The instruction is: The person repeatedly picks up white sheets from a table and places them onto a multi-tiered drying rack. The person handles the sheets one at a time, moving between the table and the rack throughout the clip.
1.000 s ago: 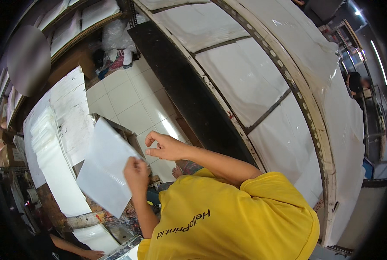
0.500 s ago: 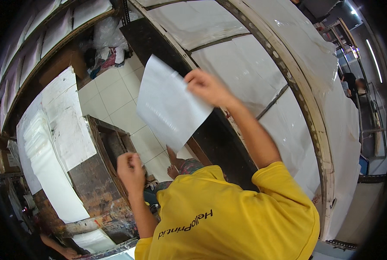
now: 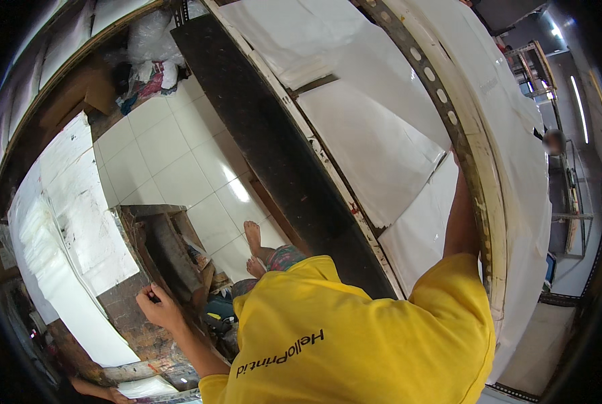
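Note:
My left hand (image 3: pixel 161 308) hovers with curled fingers near the edge of the paint-stained wooden table (image 3: pixel 156 337). A small dark spot shows between thumb and fingers; whether it is an object or shadow is unclear. My right arm (image 3: pixel 461 215) reaches into the rack on the right, and the hand is hidden behind the perforated metal rail (image 3: pixel 437 87). Inside the rack, pale sheets (image 3: pixel 368 141) lie on the shelf; the upper one spreads toward the rail. A stack of thin white sheets (image 3: pixel 78 283) lies on the table at the left.
A long black board (image 3: pixel 274 141) runs along the rack's front. White tiled floor (image 3: pixel 173 148) lies between table and rack. Plastic bags and cloths (image 3: pixel 149 81) are heaped at the back. Another person's hand (image 3: pixel 102 390) touches sheets at the lower left. Someone stands far right.
My right hand has swung right with the pale sheet and passed behind the rack's rail. The left hand has moved left and down, over the table's edge.

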Tool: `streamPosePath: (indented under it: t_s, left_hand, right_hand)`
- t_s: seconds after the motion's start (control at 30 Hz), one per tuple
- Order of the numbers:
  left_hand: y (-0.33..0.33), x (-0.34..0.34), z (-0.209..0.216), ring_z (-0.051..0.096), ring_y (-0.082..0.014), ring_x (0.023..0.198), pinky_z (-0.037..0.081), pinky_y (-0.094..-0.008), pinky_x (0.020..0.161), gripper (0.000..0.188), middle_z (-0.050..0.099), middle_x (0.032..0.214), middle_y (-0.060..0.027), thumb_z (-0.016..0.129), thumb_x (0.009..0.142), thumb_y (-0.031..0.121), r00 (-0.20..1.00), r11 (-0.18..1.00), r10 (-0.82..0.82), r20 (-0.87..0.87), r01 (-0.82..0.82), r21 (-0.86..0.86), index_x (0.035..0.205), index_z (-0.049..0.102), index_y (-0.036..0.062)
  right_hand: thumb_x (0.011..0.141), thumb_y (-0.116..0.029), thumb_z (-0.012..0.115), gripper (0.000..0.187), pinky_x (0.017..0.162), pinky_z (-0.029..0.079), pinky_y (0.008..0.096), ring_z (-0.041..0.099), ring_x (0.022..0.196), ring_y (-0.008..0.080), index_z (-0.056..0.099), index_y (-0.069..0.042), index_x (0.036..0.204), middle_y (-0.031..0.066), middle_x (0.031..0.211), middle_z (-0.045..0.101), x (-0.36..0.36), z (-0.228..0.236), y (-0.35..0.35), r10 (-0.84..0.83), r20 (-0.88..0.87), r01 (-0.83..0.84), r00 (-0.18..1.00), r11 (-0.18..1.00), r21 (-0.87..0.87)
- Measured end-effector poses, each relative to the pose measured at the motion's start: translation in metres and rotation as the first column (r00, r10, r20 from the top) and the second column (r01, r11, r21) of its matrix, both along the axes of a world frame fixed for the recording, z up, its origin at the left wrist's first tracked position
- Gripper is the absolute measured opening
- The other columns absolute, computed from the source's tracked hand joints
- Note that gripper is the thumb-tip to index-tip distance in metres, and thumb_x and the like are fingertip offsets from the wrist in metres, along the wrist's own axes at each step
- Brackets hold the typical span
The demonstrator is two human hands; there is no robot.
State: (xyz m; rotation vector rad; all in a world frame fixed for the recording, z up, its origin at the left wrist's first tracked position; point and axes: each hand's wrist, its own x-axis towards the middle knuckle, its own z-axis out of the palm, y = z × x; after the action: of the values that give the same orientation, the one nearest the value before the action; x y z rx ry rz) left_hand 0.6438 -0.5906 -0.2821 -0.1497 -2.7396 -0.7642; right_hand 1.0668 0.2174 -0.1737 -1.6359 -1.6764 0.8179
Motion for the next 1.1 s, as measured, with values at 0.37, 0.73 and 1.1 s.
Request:
streamPosePath:
  t_s: [0.37,0.73,1.1]
  left_hand:
    - [-0.003,-0.008,-0.007,0.049,-0.0215,0.068,0.045,-0.034,0.063,0.02,0.053,0.078,-0.0076,0.064,0.096,0.018,0.997,0.999,0.037,0.07,-0.039,0.026,0.087,0.056,0.0016]
    - [0.0,-0.009,-0.008,0.049,-0.022,0.066,0.044,-0.0337,0.061,0.018,0.054,0.078,-0.0081,0.063,0.096,0.017,0.993,0.996,0.077,0.093,-0.073,-0.045,0.088,0.057,0.0022]
    - [0.008,-0.013,0.012,0.056,-0.0312,0.067,0.045,-0.0392,0.061,0.018,0.055,0.075,-0.0119,0.071,0.087,0.016,0.994,0.994,0.104,-0.034,-0.105,-0.01,0.079,0.057,0.006]
  right_hand:
    - [0.081,-0.035,0.072,0.025,0.041,0.031,0.0213,0.046,0.055,0.0065,0.061,-0.018,0.097,-0.0048,0.072,0.053,0.083,-0.089,0.052,-0.2,0.072,0.209,0.977,0.966,-0.151]
    - [0.086,-0.03,0.064,0.025,0.045,0.033,0.0244,0.047,0.06,0.0088,0.06,-0.017,0.107,-0.0032,0.084,0.056,0.066,-0.089,0.036,-0.208,0.181,0.23,0.961,0.967,-0.11]
    - [0.091,-0.033,0.063,0.039,0.055,0.036,0.0275,0.048,0.069,0.0126,0.061,-0.009,0.121,0.0005,0.098,0.059,-0.154,-0.029,-0.064,0.138,-0.161,-0.104,0.977,0.974,0.201]
